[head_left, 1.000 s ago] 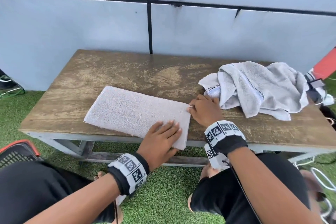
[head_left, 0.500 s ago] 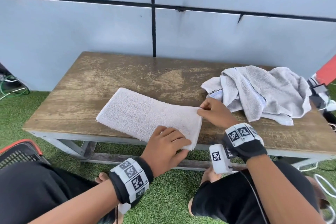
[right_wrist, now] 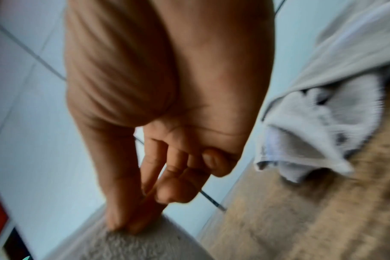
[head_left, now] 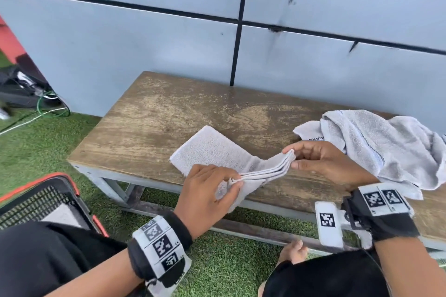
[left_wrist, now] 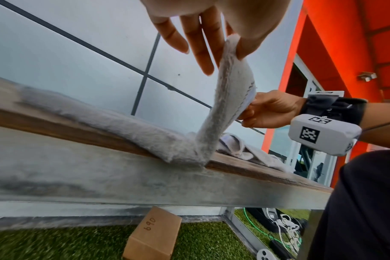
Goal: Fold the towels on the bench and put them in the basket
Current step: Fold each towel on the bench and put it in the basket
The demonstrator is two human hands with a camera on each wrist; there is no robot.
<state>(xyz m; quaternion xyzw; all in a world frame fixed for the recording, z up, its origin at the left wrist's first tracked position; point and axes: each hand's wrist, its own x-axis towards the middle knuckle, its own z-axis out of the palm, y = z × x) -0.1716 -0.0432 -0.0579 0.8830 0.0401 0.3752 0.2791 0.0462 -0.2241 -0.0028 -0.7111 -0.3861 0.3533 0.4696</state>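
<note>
A folded pale grey towel lies on the wooden bench, its right end lifted off the surface. My left hand pinches the near corner of that raised end, and my right hand pinches the far corner. In the left wrist view the towel rises from the bench edge up to my left hand, with the right hand gripping behind it. In the right wrist view, my right hand nips the towel's edge. A black mesh basket with an orange rim sits at lower left on the grass.
A crumpled grey towel with a dark stripe lies on the bench's right side. A grey panelled wall stands behind. Cables lie on the grass at left. A cardboard box sits under the bench. My knees are close to the bench front.
Both hands went from resting on the flat towel's right end to pinching its corners and lifting that end off the bench. The head view has swung left.
</note>
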